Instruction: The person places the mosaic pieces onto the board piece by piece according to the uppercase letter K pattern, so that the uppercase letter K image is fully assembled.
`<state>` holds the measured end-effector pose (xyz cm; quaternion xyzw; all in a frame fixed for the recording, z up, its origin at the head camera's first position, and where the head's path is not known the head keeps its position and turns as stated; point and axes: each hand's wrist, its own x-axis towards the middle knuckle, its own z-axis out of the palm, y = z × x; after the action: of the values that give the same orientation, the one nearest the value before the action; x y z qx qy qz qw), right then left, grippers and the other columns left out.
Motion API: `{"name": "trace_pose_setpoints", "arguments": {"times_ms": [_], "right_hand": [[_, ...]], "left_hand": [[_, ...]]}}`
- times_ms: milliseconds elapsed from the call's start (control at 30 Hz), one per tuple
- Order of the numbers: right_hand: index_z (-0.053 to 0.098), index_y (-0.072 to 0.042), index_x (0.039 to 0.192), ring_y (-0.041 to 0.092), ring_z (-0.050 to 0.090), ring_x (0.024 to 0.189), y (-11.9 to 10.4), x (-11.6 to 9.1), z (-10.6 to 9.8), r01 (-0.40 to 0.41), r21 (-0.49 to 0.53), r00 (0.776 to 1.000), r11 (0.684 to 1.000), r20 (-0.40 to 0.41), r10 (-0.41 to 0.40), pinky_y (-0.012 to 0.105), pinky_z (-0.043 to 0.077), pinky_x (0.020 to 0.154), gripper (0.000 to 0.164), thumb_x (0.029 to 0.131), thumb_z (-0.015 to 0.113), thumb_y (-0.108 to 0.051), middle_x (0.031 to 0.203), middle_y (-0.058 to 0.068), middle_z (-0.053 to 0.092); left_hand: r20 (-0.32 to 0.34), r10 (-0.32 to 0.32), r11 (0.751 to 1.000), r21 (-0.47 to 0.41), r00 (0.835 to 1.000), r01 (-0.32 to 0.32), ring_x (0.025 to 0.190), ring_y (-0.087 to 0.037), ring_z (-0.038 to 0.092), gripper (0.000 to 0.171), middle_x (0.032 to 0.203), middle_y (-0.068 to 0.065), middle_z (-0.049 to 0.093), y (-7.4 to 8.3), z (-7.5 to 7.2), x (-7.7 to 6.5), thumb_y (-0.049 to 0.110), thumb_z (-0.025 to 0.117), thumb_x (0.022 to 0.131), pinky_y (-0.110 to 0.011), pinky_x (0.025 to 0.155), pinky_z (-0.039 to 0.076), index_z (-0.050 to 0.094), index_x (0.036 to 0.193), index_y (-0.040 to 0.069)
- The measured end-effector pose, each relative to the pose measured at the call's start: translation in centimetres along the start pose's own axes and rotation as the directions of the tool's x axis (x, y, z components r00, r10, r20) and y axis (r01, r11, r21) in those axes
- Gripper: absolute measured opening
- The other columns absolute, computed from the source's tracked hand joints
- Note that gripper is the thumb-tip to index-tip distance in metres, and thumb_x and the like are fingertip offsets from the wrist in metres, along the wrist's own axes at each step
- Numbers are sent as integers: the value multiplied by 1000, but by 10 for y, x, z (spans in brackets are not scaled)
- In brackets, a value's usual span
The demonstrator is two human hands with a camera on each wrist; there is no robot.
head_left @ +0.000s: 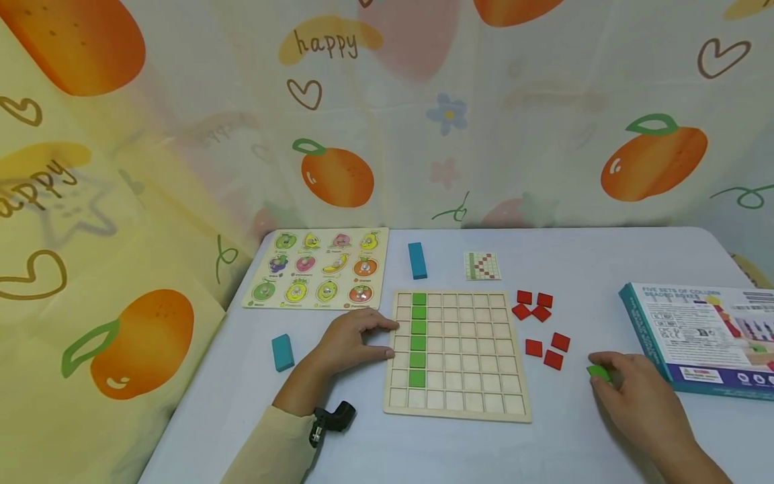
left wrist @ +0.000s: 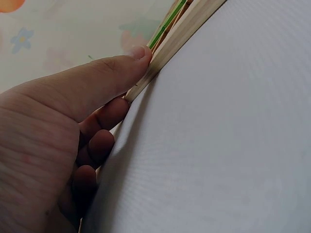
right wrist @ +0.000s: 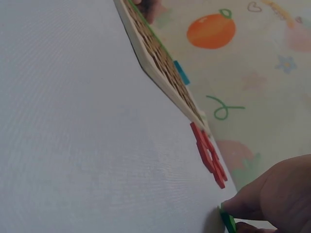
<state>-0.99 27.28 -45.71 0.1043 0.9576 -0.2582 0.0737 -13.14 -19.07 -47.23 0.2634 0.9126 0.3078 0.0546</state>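
A wooden grid board (head_left: 457, 407) lies flat, with a column of several green square tiles (head_left: 418, 343) in its second column from the left. The thumb and index finger of my left hand (head_left: 351, 341) touch the board's left edge, their tips apart; the left wrist view shows the thumb at the rim (left wrist: 163, 60). To the right of the board, my right hand (head_left: 643, 396) pinches a green tile (head_left: 597, 372) between thumb and index finger, close over the table. Several red tiles (head_left: 534, 347) lie between the board and this hand.
Behind the board are a blue block (head_left: 417, 261) and a small pattern card (head_left: 482, 266). A fruit picture board (head_left: 314, 269) lies at the back left, another blue block (head_left: 282, 353) left of my forearm. A printed box (head_left: 683, 329) sits at the right.
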Motion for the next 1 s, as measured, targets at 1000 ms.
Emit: {"name": "trace_pose_setpoints", "arguments": {"times_ms": [1000], "right_hand": [[68,-4,115,24,56,90,6,3,-9,-20,113,993,993,120,7,30,44,69,23,106,67,-25,91,1,63]], "left_hand": [[12,-16,1000,3,1000,16,98,-8,56,45,120,18,70,-2,1,1,36,94,83,-33,87,49,79,126,29]]}}
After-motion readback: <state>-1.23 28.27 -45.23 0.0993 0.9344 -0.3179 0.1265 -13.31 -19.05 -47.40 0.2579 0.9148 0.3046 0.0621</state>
